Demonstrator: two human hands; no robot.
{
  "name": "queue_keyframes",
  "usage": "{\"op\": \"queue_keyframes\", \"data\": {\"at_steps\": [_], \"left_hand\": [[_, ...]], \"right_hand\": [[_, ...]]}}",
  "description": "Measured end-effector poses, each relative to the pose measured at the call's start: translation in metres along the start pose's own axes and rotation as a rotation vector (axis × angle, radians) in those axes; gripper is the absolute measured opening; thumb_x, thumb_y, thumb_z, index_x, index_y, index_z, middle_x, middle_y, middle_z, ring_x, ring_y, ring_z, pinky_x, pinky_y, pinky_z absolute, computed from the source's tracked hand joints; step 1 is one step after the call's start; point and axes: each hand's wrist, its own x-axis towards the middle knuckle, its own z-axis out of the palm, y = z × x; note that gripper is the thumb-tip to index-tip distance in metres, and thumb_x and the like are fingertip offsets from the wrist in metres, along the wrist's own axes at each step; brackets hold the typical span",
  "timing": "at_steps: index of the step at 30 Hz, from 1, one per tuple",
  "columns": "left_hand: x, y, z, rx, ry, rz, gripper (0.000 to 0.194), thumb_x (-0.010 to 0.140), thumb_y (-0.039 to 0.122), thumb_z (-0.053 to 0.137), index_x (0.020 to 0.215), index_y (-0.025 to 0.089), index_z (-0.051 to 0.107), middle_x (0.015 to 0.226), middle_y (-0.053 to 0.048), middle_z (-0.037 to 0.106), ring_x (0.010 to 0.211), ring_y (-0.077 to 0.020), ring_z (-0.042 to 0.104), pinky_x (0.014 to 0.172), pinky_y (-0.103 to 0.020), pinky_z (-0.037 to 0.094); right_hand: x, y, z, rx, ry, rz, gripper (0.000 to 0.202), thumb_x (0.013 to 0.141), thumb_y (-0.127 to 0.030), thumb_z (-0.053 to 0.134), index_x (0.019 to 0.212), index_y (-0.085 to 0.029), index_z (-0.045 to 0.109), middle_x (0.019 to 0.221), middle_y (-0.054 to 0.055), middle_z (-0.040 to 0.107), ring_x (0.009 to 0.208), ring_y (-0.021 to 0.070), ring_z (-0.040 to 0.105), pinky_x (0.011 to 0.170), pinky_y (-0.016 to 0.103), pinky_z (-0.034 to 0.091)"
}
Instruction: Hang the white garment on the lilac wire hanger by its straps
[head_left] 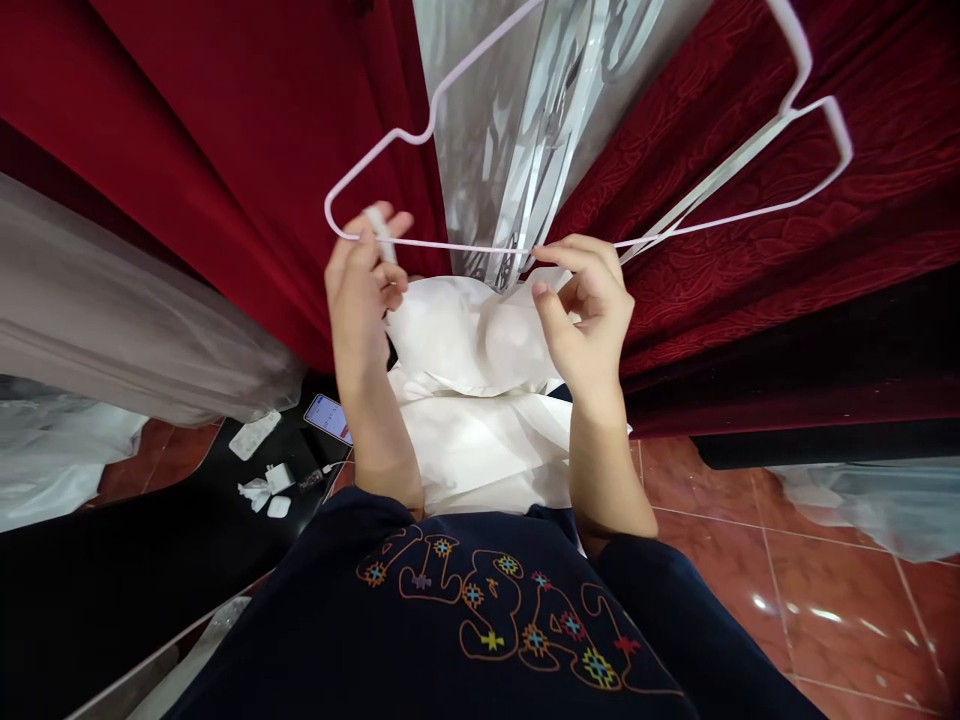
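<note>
A pale pink-lilac hanger (465, 246) spans the upper view, its lower bar running across in front of both hands. My left hand (365, 270) is at the bar's left end, its fingers curled around a short white strap (381, 232) that crosses the bar. My right hand (589, 305) has its index fingertip against the middle of the bar, its thumb apart from that finger. White straps (712, 185) stretch up to the hanger's right shoulder notch. Below the hands, a white garment (480, 440) with two rounded cups rests over my lap. The hanger's top is out of frame.
Red cloth (262, 130) hangs on the left, and dark red patterned fabric (825, 220) on the right. Glossy silver-white material (495, 130) hangs between them. A black surface (187, 530) at left carries a lit phone (328, 417), a white charger (279, 478) and small items. Reddish tiles (720, 490) cover the floor.
</note>
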Motion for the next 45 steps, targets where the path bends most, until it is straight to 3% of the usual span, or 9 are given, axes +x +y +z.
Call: {"op": "queue_keyframes", "data": {"at_steps": [2,6,11,17,25,33,38,42,45], "left_hand": [[-0.005,-0.008,0.011,-0.051,-0.152,0.043,0.034,0.112,0.041,0.055,0.094,0.025,0.080,0.098,-0.008,0.086,0.049,-0.0139,0.045,0.047,-0.037,0.023],[-0.013,-0.012,0.028,-0.175,-0.199,0.130,0.039,0.109,0.056,0.067,0.081,0.028,0.072,0.087,-0.004,0.083,0.044,-0.0142,0.040,0.045,-0.038,0.020],[-0.010,-0.012,0.032,-0.231,-0.159,0.164,0.045,0.115,0.053,0.061,0.079,0.027,0.069,0.079,-0.003,0.079,0.041,-0.0118,0.032,0.045,-0.037,0.017],[-0.016,-0.012,0.042,-0.192,-0.103,0.169,0.055,0.107,0.072,0.062,0.079,0.025,0.062,0.081,-0.004,0.081,0.041,-0.0123,0.030,0.048,-0.037,0.017],[-0.010,-0.014,0.038,-0.164,-0.078,0.200,0.050,0.118,0.058,0.050,0.082,0.025,0.059,0.078,-0.003,0.078,0.044,-0.0141,0.032,0.048,-0.037,0.018],[-0.012,-0.011,0.039,-0.188,-0.032,0.196,0.047,0.119,0.050,0.053,0.080,0.023,0.059,0.075,-0.004,0.076,0.044,-0.0123,0.029,0.048,-0.036,0.012],[-0.011,-0.012,0.037,-0.222,-0.040,0.152,0.046,0.122,0.039,0.045,0.082,0.023,0.058,0.076,-0.003,0.077,0.045,-0.0118,0.027,0.050,-0.037,0.013],[-0.007,-0.019,0.032,-0.227,-0.026,0.112,0.041,0.116,0.051,0.060,0.085,0.024,0.059,0.081,-0.004,0.078,0.047,-0.0118,0.034,0.054,-0.037,0.018],[-0.005,-0.022,0.029,-0.240,-0.051,0.122,0.044,0.112,0.059,0.064,0.085,0.024,0.058,0.081,-0.004,0.078,0.045,-0.0103,0.031,0.053,-0.036,0.017]], "right_hand": [[-0.002,-0.005,0.006,-0.008,0.005,0.037,0.028,0.104,-0.050,0.065,0.124,-0.035,0.077,0.128,0.006,0.072,0.076,0.0130,0.055,0.058,0.034,0.049],[-0.006,-0.005,0.010,-0.014,0.099,0.023,0.028,0.104,-0.049,0.065,0.123,-0.033,0.078,0.133,0.007,0.068,0.108,0.0204,0.066,0.085,0.040,0.063],[-0.013,0.023,0.008,0.122,0.748,0.068,0.026,0.091,-0.032,0.068,0.117,-0.029,0.068,0.117,0.002,0.061,0.106,0.0174,0.067,0.107,0.047,0.060],[-0.013,0.037,0.001,0.267,0.466,0.242,0.029,0.091,-0.038,0.080,0.114,-0.024,0.071,0.111,0.004,0.072,0.105,0.0191,0.073,0.105,0.047,0.064],[-0.008,0.027,-0.002,0.327,0.741,0.155,0.016,0.095,-0.034,0.083,0.098,-0.024,0.071,0.073,-0.006,0.067,0.058,0.0116,0.067,0.060,0.029,0.057],[-0.015,0.031,-0.014,0.305,0.541,0.218,0.019,0.094,-0.038,0.084,0.099,-0.024,0.073,0.077,-0.003,0.073,0.068,0.0145,0.072,0.067,0.032,0.057],[-0.016,0.031,-0.024,0.308,0.537,0.196,0.021,0.090,-0.041,0.087,0.093,-0.023,0.076,0.083,-0.001,0.072,0.072,0.0135,0.069,0.070,0.031,0.054],[-0.015,0.023,-0.037,0.359,0.440,0.219,0.018,0.086,-0.038,0.089,0.089,-0.022,0.079,0.091,0.002,0.073,0.083,0.0142,0.066,0.079,0.032,0.055],[-0.012,0.007,-0.044,0.381,0.293,0.259,0.018,0.092,-0.045,0.084,0.102,-0.030,0.082,0.089,0.002,0.074,0.074,0.0150,0.060,0.074,0.035,0.053]]}}
